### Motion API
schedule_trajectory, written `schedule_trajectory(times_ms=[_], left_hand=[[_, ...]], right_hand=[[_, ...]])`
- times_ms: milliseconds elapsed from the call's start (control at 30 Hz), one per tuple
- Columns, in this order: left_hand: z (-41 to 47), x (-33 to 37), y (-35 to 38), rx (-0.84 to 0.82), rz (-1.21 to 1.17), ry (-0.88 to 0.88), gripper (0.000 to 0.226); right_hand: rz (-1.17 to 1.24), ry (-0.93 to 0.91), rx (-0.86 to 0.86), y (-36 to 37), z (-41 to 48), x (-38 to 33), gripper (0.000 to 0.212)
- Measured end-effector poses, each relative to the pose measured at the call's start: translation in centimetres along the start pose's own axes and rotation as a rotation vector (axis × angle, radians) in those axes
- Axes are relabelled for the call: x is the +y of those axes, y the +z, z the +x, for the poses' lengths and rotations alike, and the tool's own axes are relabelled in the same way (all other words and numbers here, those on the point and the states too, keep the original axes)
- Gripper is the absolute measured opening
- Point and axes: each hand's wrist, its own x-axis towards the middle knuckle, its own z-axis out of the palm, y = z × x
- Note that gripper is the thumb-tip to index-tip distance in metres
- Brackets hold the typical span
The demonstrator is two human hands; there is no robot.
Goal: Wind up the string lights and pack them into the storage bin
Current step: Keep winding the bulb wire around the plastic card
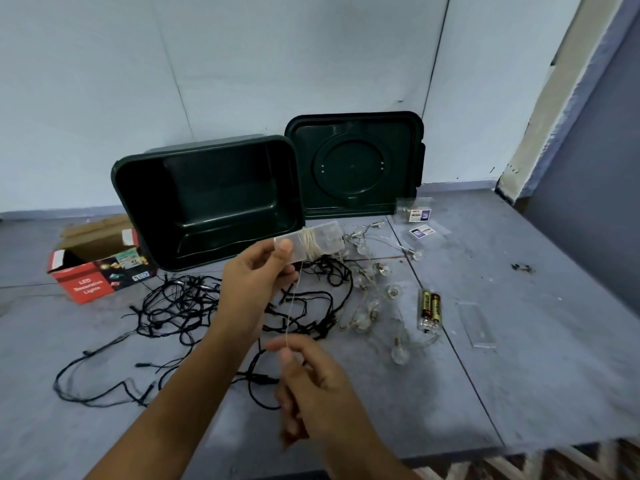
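Two batteries (429, 308) lie on grey floor (519, 375). Clear cover (479, 323) just right of them; small packets (417, 213) beyond; red carton (98, 271) far left.

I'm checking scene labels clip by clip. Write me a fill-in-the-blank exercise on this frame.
The left hand holds the wire-wound clear case, the right hand pinches its wire, and the storage bin is ____.
The bin's lid leans against the ____.
The tangled string lights nearest the red box are ____.
____ batteries lie by the globe bulbs.
Missing words: empty; wall; black; two.
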Motion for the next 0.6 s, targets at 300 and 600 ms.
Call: schedule_trajectory(times_ms=[300,600], left_hand=[[-1.4,-1.1,-0.5,-0.133,0.246,0.005,0.022],[-2.1,-0.3,-0.8,-0.205,0.080,-0.074,0.029]], right_hand=[[-0.974,-0.450,0.209,-6.2,4.8,-9.8,0.019],[-0.003,0.172,-0.035,-9.7,8.6,-4.5,0.022]])
